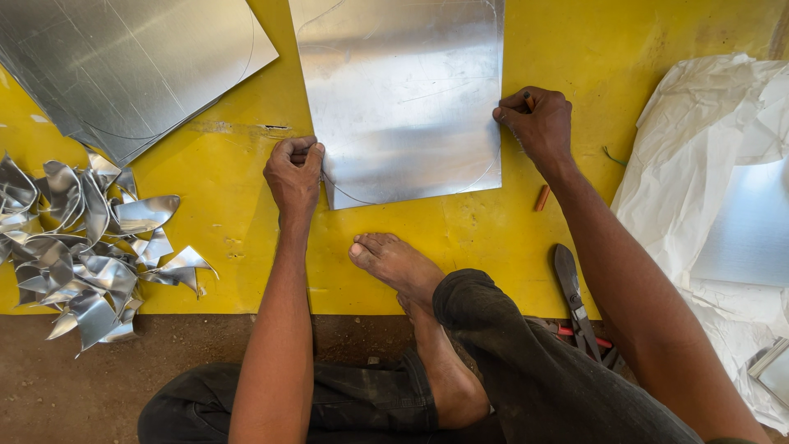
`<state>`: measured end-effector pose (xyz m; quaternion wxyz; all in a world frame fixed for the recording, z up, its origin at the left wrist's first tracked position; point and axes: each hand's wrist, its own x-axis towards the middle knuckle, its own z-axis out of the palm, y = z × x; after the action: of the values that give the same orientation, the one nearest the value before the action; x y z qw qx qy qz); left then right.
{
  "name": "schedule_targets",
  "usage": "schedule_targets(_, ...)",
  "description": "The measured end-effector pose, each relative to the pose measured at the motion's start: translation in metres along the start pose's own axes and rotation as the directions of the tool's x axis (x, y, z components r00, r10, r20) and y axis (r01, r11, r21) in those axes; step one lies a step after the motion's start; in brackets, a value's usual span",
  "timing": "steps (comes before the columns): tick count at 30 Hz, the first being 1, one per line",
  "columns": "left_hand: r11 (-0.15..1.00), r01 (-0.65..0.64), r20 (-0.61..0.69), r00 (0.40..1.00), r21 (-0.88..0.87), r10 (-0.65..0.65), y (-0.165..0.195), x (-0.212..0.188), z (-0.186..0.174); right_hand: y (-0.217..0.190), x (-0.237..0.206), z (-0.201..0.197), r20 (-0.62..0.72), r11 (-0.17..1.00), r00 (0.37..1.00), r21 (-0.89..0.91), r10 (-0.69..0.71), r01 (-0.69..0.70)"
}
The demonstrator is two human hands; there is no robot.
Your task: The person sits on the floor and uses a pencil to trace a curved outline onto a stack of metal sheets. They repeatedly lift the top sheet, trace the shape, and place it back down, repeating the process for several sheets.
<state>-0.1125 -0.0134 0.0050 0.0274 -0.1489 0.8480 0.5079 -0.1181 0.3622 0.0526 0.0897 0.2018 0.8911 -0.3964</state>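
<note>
A square shiny metal sheet [403, 90] lies on a yellow mat [575, 49], with curved lines scribed near its corners. My left hand [294, 171] grips the sheet's near left edge, fingers curled over it. My right hand [536, 123] rests at the sheet's right edge, fingers closed on a small marking tool whose tip touches the metal. My bare foot [394, 261] sits on the mat just below the sheet.
A stack of metal sheets [123, 66] lies at the far left. Curled metal offcuts [90, 255] are heaped at the left. Tin snips [575, 300] lie by my right knee, a small orange stick [542, 197] near them. White wrapping [699, 140] with more sheets fills the right.
</note>
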Motion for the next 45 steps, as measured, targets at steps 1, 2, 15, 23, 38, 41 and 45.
schedule_targets(1, 1.0, -0.008, 0.004, 1.0, -0.005, 0.008, 0.0, 0.0, 0.0, 0.0, 0.0, 0.0, -0.001, 1.0, 1.0, 0.002, -0.003, 0.003)
schedule_targets(2, 1.0, -0.013, 0.004, 1.0, -0.01, 0.013, 0.0, 0.0, 0.0, 0.0, 0.0, 0.0, -0.004, 1.0, 1.0, 0.005, -0.006, 0.006)
schedule_targets(15, 0.998, -0.05, -0.014, 0.999, -0.035, 0.049, -0.009, 0.004, 0.0, 0.001, -0.001, 0.002, -0.01, 1.0, 1.0, 0.007, -0.029, 0.029)
schedule_targets(23, 0.999, -0.017, -0.035, 0.999, -0.038, 0.015, -0.014, 0.007, -0.001, -0.003, 0.0, 0.007, 0.003, 0.999, 0.999, 0.011, 0.037, -0.037)
schedule_targets(38, 1.0, -0.023, -0.013, 1.0, -0.011, 0.023, -0.009, 0.012, -0.007, -0.005, 0.007, 0.009, -0.001, 0.996, 1.0, -0.088, 0.017, -0.017)
schedule_targets(41, 1.0, -0.013, -0.015, 1.0, -0.019, 0.013, -0.008, 0.012, -0.006, -0.004, 0.005, 0.009, -0.003, 0.996, 1.0, -0.094, 0.013, -0.013)
schedule_targets(45, 1.0, -0.024, -0.016, 1.0, -0.005, 0.024, -0.007, 0.011, -0.007, 0.0, 0.006, 0.009, -0.003, 0.993, 0.999, -0.113, -0.041, 0.04)
